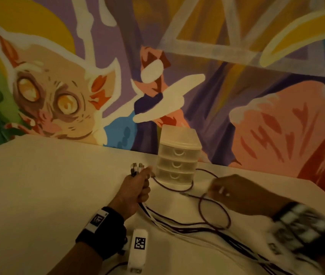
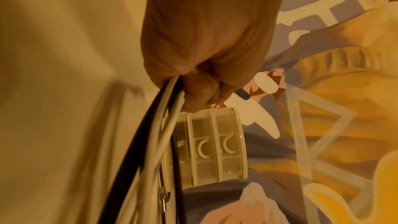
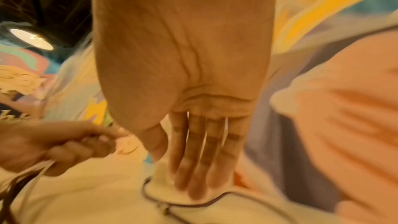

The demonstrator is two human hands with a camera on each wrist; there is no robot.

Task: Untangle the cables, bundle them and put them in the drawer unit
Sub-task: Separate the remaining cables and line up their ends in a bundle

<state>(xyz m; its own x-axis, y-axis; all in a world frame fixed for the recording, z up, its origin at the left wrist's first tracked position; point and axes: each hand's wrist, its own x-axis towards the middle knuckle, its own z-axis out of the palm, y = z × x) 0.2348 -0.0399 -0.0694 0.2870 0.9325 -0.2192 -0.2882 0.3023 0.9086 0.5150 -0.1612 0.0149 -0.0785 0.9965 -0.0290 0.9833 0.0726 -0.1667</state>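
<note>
My left hand (image 1: 140, 184) grips a bundle of white and dark cables (image 1: 177, 225) in a fist on the white table, and their plug ends (image 1: 137, 167) stick up out of it. In the left wrist view the left hand (image 2: 198, 84) has the cables (image 2: 150, 142) hanging from it. A loose dark red cable (image 1: 213, 207) loops around the foot of the translucent three-drawer unit (image 1: 177, 155), whose drawers are all closed. Blurred, my right hand (image 1: 217, 190) hovers over that loop. Seen from the right wrist, the right hand (image 3: 193, 181) has straight fingers (image 3: 198, 159) holding nothing, just above the dark cable (image 3: 193, 204).
A white block with a black-and-white marker (image 1: 139, 249) lies near my left wrist. The drawer unit (image 2: 215, 146) stands against a painted mural wall (image 1: 177, 86). The white tabletop (image 1: 48, 185) stretches to the left, and the cable strands trail off to the bottom right.
</note>
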